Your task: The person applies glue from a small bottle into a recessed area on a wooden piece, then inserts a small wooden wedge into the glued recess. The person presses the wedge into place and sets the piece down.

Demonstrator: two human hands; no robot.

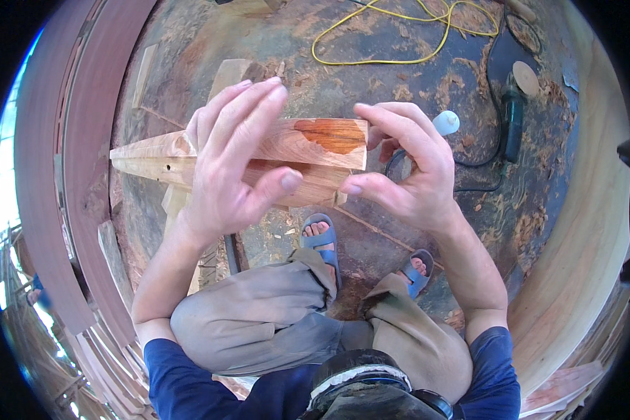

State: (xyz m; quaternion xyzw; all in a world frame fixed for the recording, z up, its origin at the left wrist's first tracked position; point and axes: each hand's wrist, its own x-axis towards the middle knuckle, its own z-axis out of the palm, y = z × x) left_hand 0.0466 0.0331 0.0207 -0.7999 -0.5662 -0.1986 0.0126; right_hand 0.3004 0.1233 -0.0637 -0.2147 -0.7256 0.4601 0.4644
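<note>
A tapered piece of wood (280,143) lies crosswise in front of me, its narrow end to the left. Near its square right end is a darker, glossy orange-brown patch (336,136), and a lengthwise groove or step runs below. My left hand (227,164) is over the middle of the wood with fingers stretched and thumb apart; whether the palm touches it cannot be told. At the right end, my right hand (413,168) has thumb and forefinger spread at the lower and upper corners. Its other fingers are partly hidden.
To the right lies a dark green angle grinder (514,126) with a round tan disc (525,78). A white rounded container (446,122) stands near my right hand. A yellow cord (378,63) loops across the dusty floor. Long boards (94,175) line the left, a large plank (574,259) the right.
</note>
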